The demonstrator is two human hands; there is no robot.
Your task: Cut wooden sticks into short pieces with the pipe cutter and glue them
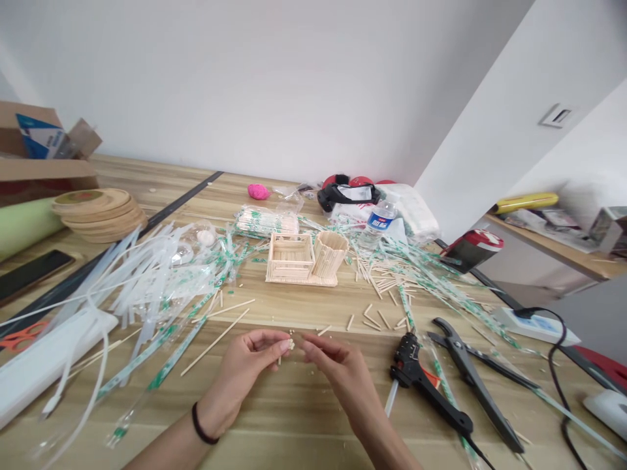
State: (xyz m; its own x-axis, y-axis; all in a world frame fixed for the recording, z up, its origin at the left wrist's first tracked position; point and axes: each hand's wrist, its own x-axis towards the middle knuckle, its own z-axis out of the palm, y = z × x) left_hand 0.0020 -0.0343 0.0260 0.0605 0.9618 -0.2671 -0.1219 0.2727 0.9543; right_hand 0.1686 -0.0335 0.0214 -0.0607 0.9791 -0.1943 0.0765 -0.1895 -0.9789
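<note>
My left hand (255,359), with a black band at its wrist, pinches a small pale cluster of short stick pieces (290,343) between thumb and fingertips. Just right of the cluster, my right hand (336,359) has its thumb and fingers pressed together; whatever they hold is too small to make out. Beyond both hands stands a square box of wooden sticks (292,256), beside a round stick cup (330,253), both on a flat stick base (321,281). Short cut sticks (372,316) and a few long ones (215,343) lie around on the table.
A black glue gun (426,378) and grey-black cutters (473,372) lie to the right. Plastic strips and wrappers (161,274) spread over the left side, near a white power strip (53,359). Toward the wall are a water bottle (382,219) and pink yarn (258,191).
</note>
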